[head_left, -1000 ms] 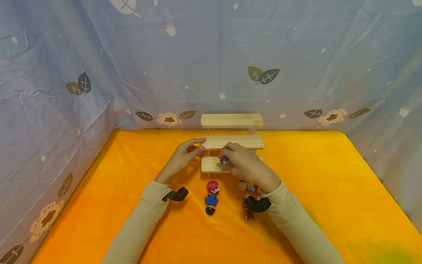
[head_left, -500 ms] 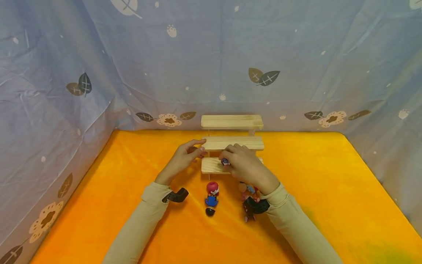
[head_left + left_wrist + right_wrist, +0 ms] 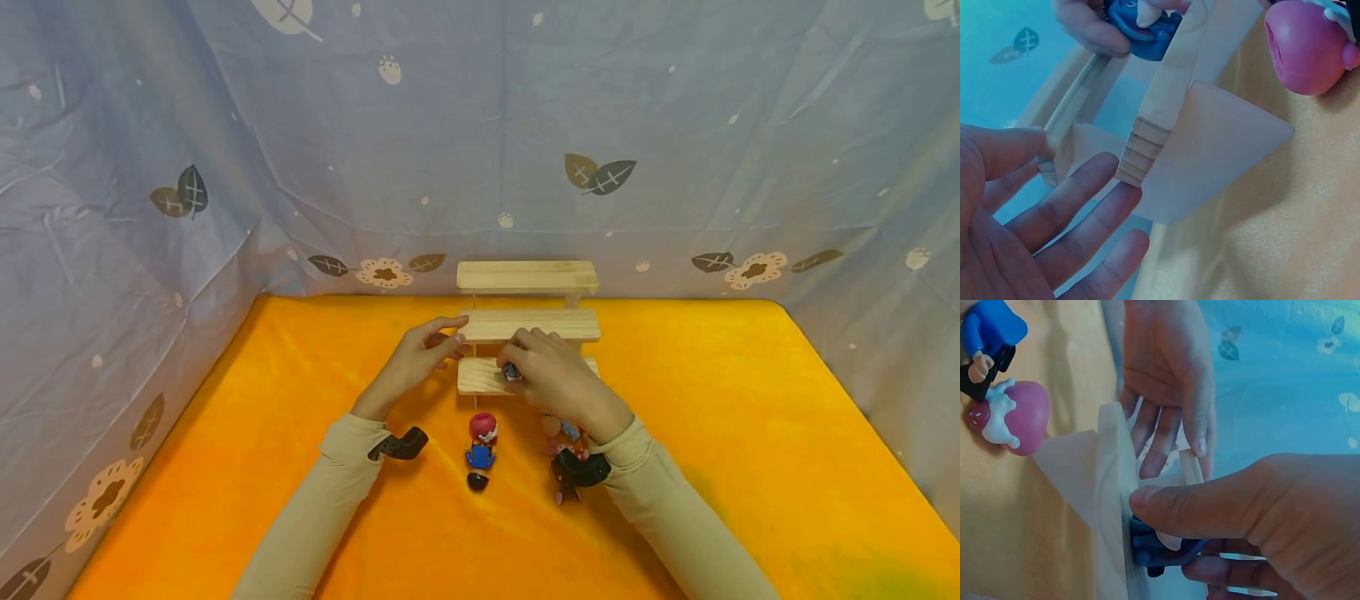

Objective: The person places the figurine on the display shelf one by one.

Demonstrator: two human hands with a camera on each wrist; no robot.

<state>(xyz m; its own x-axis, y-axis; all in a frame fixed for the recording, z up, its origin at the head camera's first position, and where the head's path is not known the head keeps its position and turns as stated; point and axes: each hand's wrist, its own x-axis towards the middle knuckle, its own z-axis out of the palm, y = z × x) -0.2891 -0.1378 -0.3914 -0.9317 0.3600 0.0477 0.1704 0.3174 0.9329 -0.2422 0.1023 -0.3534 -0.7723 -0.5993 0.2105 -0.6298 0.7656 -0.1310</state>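
A three-step wooden display shelf stands near the back wall. My left hand pinches the left end of its middle step between thumb and index finger, while the other fingers extend loosely by the lower step's end. Over the lower step, my right hand grips a small dark blue toy figurine with pale parts. Its base is close against the step in the right wrist view, and the palm hides much of it. In the left wrist view the blue figurine appears at the top.
In front of the shelf lie a pink-headed figurine and a blue-clad figurine. Several more figurines lie under my right wrist, partly covered by its black camera mount. An orange cloth covers the table; patterned curtains surround it.
My right hand has lowered slightly with the blue figurine, which has turned a little in the fingers. The left hand stays at the shelf's end.
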